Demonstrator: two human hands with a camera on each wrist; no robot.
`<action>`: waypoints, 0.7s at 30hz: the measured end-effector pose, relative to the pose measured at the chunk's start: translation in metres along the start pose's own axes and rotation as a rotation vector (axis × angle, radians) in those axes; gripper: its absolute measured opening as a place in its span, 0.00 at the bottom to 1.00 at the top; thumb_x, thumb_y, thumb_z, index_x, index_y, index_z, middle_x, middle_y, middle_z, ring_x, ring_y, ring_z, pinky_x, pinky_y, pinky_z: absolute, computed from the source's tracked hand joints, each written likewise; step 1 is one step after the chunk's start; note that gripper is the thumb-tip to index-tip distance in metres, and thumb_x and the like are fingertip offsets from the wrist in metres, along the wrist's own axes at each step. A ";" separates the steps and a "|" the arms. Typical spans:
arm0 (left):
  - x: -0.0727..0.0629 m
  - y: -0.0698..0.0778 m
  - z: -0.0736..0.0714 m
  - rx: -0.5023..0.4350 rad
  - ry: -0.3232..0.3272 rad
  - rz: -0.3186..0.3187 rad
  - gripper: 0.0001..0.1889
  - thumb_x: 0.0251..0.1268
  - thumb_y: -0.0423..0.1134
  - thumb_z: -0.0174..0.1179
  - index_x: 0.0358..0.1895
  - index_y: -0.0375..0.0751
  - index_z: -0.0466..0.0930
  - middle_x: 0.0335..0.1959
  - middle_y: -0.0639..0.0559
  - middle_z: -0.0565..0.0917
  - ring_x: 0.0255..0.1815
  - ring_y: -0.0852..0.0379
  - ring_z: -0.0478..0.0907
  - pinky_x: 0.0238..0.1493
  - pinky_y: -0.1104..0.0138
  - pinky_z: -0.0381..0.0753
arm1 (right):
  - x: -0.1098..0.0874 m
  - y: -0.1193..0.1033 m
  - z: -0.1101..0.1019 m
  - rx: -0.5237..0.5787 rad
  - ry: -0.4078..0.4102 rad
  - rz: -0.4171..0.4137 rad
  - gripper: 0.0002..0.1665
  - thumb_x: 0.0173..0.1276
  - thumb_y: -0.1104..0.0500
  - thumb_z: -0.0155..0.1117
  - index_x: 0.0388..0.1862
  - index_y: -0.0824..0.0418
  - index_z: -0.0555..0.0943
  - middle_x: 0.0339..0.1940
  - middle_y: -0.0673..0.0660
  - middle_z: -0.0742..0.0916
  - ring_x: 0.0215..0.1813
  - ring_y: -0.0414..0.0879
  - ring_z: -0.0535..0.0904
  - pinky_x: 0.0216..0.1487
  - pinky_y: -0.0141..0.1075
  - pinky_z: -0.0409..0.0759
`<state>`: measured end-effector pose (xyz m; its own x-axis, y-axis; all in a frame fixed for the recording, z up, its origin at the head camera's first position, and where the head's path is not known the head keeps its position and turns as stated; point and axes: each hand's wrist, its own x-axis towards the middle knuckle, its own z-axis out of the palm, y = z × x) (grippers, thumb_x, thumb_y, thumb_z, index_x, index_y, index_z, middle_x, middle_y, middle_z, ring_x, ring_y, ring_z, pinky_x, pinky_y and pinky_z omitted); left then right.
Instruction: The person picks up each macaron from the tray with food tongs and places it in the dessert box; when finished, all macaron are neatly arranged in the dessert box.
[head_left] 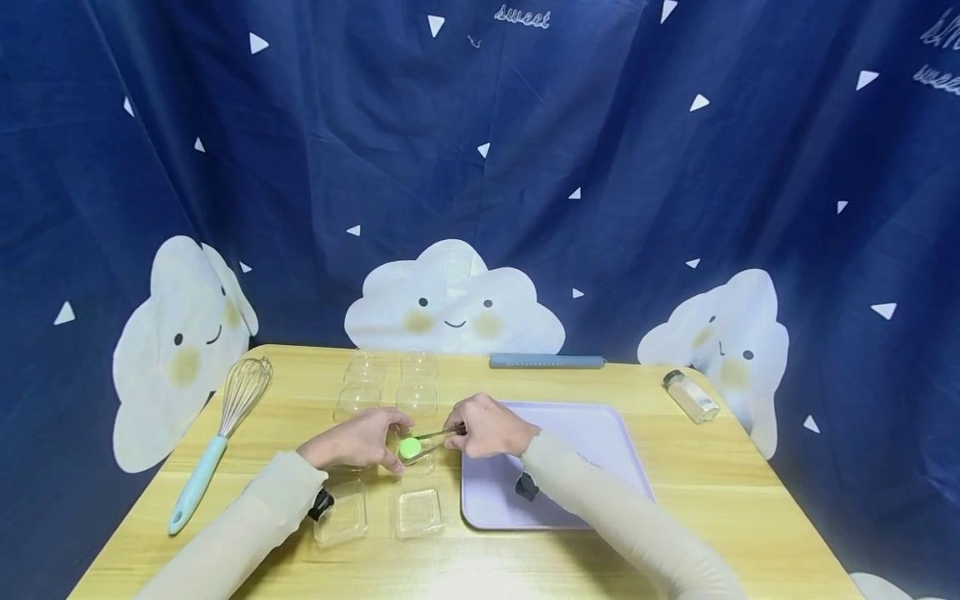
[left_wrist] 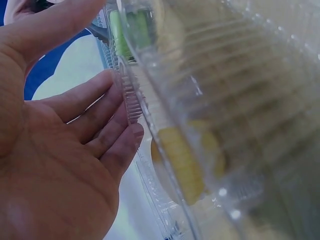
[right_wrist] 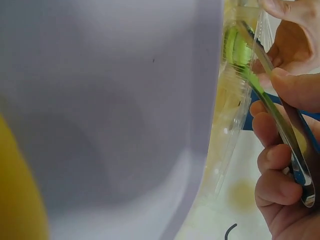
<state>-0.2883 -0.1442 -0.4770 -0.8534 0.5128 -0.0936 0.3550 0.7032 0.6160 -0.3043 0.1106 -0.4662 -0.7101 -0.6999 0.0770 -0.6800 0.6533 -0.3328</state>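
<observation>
Well, from where I stand the right hand [head_left: 487,427] has its thumb and fingers clamped on a pair of metal tongs [right_wrist: 278,119]. Between the tips sits a green round piece [head_left: 410,448], one arm on either side, though I can't tell how hard they press. To handle it well, I'd say squeeze lightly and evenly, and keep both tips level so the piece can't roll or tilt against the plastic.

The tongs' long axis runs roughly crosswise, bend under the right palm, tips pointing toward the left hand [head_left: 356,437]. The green piece turns a round face up; I can make out no clear long axis.

Right at the tips is a clear container [head_left: 426,463], and just beyond them the left hand, thumb and fingers apart, its fairly straight fingertips against the plastic. That light touch ought to do for steadying; a hard push might shift or buckle the thin wall.

Under and beside the gripping hand lies a lilac tray [head_left: 555,425]. On the near side of the grip is a square clear box [head_left: 417,512]; well apart, past the left hand, lies a whisk [head_left: 217,442], and past the tray a shaker jar [head_left: 690,397].
</observation>
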 end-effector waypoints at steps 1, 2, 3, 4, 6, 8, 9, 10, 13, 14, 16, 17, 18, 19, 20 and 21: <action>0.000 0.000 0.000 0.002 0.000 -0.002 0.41 0.36 0.40 0.83 0.62 0.36 0.79 0.58 0.46 0.85 0.60 0.44 0.79 0.69 0.43 0.75 | 0.000 0.000 0.000 -0.004 0.000 0.000 0.05 0.63 0.55 0.73 0.35 0.53 0.90 0.29 0.44 0.88 0.21 0.30 0.72 0.19 0.24 0.73; 0.000 0.001 -0.001 0.003 0.001 -0.005 0.41 0.36 0.40 0.83 0.62 0.36 0.79 0.58 0.46 0.85 0.60 0.44 0.79 0.69 0.42 0.74 | 0.000 0.000 -0.001 -0.008 0.003 -0.001 0.05 0.63 0.55 0.73 0.36 0.53 0.90 0.30 0.44 0.88 0.22 0.30 0.72 0.19 0.23 0.74; 0.000 0.001 -0.001 0.006 0.001 -0.007 0.41 0.35 0.40 0.83 0.62 0.37 0.79 0.59 0.45 0.84 0.61 0.44 0.79 0.69 0.42 0.74 | 0.000 0.000 -0.001 -0.012 0.009 -0.005 0.05 0.63 0.55 0.73 0.36 0.54 0.90 0.30 0.44 0.89 0.22 0.30 0.73 0.20 0.23 0.74; 0.000 0.001 -0.001 0.013 0.002 -0.006 0.41 0.35 0.41 0.83 0.62 0.37 0.79 0.59 0.45 0.84 0.61 0.43 0.79 0.69 0.41 0.74 | 0.000 0.000 -0.002 -0.015 0.013 -0.009 0.05 0.63 0.55 0.73 0.36 0.54 0.90 0.31 0.44 0.89 0.23 0.30 0.73 0.21 0.23 0.74; 0.000 0.001 -0.001 0.025 0.004 -0.009 0.41 0.35 0.41 0.83 0.61 0.37 0.80 0.59 0.46 0.84 0.61 0.43 0.78 0.69 0.41 0.74 | 0.000 0.001 -0.003 -0.021 0.026 -0.021 0.06 0.62 0.55 0.74 0.37 0.54 0.90 0.31 0.45 0.89 0.24 0.30 0.73 0.22 0.22 0.74; 0.001 0.001 -0.002 0.035 0.006 -0.008 0.41 0.34 0.42 0.83 0.61 0.38 0.80 0.59 0.46 0.84 0.61 0.43 0.78 0.69 0.41 0.74 | -0.001 0.002 -0.004 -0.028 0.039 -0.035 0.07 0.62 0.55 0.74 0.37 0.55 0.90 0.31 0.45 0.89 0.25 0.30 0.73 0.23 0.21 0.74; 0.001 0.001 -0.002 0.039 0.006 -0.006 0.41 0.34 0.42 0.83 0.61 0.38 0.80 0.58 0.46 0.84 0.60 0.44 0.78 0.68 0.41 0.74 | -0.001 0.002 -0.005 -0.027 0.043 -0.037 0.07 0.62 0.55 0.74 0.37 0.55 0.90 0.31 0.46 0.89 0.25 0.30 0.73 0.23 0.21 0.74; 0.001 0.001 -0.002 0.039 0.008 -0.003 0.41 0.34 0.42 0.83 0.61 0.38 0.80 0.58 0.46 0.84 0.60 0.44 0.79 0.68 0.41 0.75 | -0.001 0.003 -0.006 -0.024 0.047 -0.039 0.07 0.62 0.55 0.74 0.37 0.56 0.90 0.31 0.46 0.89 0.25 0.31 0.74 0.23 0.21 0.74; 0.002 0.001 -0.002 0.032 0.011 0.001 0.41 0.34 0.41 0.83 0.61 0.37 0.80 0.57 0.47 0.85 0.59 0.45 0.79 0.67 0.41 0.75 | -0.002 0.004 -0.009 -0.019 0.053 -0.041 0.09 0.62 0.54 0.74 0.38 0.57 0.91 0.32 0.47 0.89 0.26 0.31 0.74 0.24 0.21 0.74; 0.002 0.001 -0.002 0.025 0.012 -0.001 0.42 0.34 0.41 0.83 0.61 0.37 0.80 0.58 0.47 0.85 0.60 0.45 0.79 0.68 0.42 0.75 | -0.002 0.004 -0.011 -0.017 0.054 -0.039 0.09 0.62 0.54 0.73 0.39 0.57 0.91 0.32 0.47 0.89 0.26 0.31 0.74 0.24 0.21 0.74; 0.002 0.000 -0.001 0.022 0.014 0.001 0.42 0.34 0.41 0.83 0.61 0.38 0.80 0.58 0.47 0.84 0.61 0.44 0.79 0.68 0.42 0.75 | -0.002 0.004 -0.013 -0.017 0.057 -0.041 0.10 0.62 0.55 0.73 0.39 0.57 0.91 0.33 0.47 0.89 0.27 0.32 0.75 0.25 0.21 0.74; 0.002 0.000 -0.001 0.022 0.015 0.001 0.42 0.34 0.42 0.83 0.61 0.38 0.79 0.58 0.47 0.84 0.61 0.43 0.78 0.68 0.41 0.74 | -0.002 0.005 -0.014 -0.020 0.060 -0.045 0.10 0.62 0.55 0.73 0.40 0.58 0.91 0.33 0.47 0.89 0.27 0.32 0.75 0.25 0.21 0.74; 0.001 0.000 0.000 0.021 0.015 0.002 0.42 0.34 0.42 0.83 0.62 0.38 0.79 0.58 0.47 0.84 0.62 0.43 0.78 0.69 0.41 0.74 | -0.002 0.005 -0.015 -0.023 0.064 -0.048 0.10 0.62 0.55 0.73 0.40 0.58 0.91 0.33 0.47 0.89 0.28 0.32 0.76 0.26 0.21 0.74; 0.002 -0.001 0.000 0.022 0.014 0.003 0.42 0.35 0.42 0.83 0.62 0.38 0.79 0.59 0.47 0.84 0.62 0.43 0.78 0.69 0.41 0.74 | -0.003 0.005 -0.016 -0.021 0.068 -0.049 0.10 0.62 0.55 0.73 0.40 0.58 0.91 0.33 0.48 0.90 0.28 0.32 0.76 0.26 0.21 0.74; 0.001 -0.001 0.000 0.023 0.013 0.007 0.42 0.36 0.42 0.83 0.63 0.38 0.78 0.59 0.47 0.84 0.63 0.42 0.78 0.69 0.41 0.74 | -0.003 0.006 -0.018 -0.017 0.072 -0.049 0.10 0.62 0.56 0.73 0.40 0.58 0.91 0.33 0.48 0.90 0.28 0.32 0.76 0.27 0.21 0.75; 0.001 -0.001 -0.001 0.017 0.010 0.007 0.43 0.36 0.42 0.83 0.64 0.37 0.78 0.60 0.46 0.84 0.63 0.42 0.77 0.69 0.41 0.73 | -0.003 0.006 -0.019 -0.015 0.077 -0.050 0.10 0.62 0.56 0.73 0.41 0.59 0.91 0.33 0.48 0.90 0.29 0.33 0.76 0.27 0.21 0.75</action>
<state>-0.2897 -0.1443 -0.4770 -0.8546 0.5129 -0.0809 0.3677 0.7079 0.6031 -0.3095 0.1221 -0.4508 -0.6865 -0.7081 0.1653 -0.7174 0.6226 -0.3126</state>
